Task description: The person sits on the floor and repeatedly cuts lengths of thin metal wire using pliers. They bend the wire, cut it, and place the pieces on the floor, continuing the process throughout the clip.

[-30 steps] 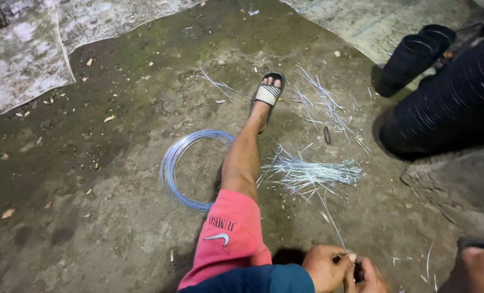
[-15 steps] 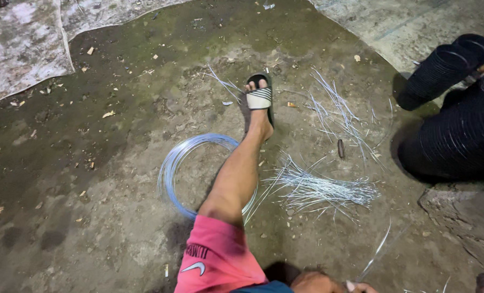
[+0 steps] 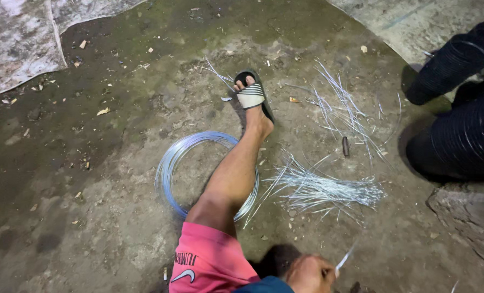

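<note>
The dirt floor [image 3: 90,179] filled almost the whole view, dark and damp with a greenish patch toward twelve o'clock and small wood chips scattered over it. A pale, worn sheet [image 3: 19,38] lay at eleven o'clock, and another pale slab [image 3: 415,21] lay at one o'clock. At three o'clock stood stacks of black ribbed pots [image 3: 464,125], lying tilted, well apart from the person's hands. The person's bare leg [image 3: 234,173] stretched from the pink shorts [image 3: 209,260] at six o'clock up toward the centre, ending in a foot in a black sandal with a striped strap [image 3: 252,97]. The leg lay across a coil of silvery wire [image 3: 168,168], which rested flat on the floor just left of centre. To the right of the leg, at about four o'clock from the centre, lay a bundle of cut wire lengths [image 3: 323,190], and more loose cut pieces [image 3: 345,114] were strewn toward two o'clock, with a small dark tool-like object [image 3: 345,146] among them. At the bottom edge, near six o'clock, one hand [image 3: 307,274] was clenched with its fingers closed on a short piece of wire [image 3: 344,259] that stuck up and to the right; whether this was the left or right hand could not be told, and the other hand was out of view.
</note>
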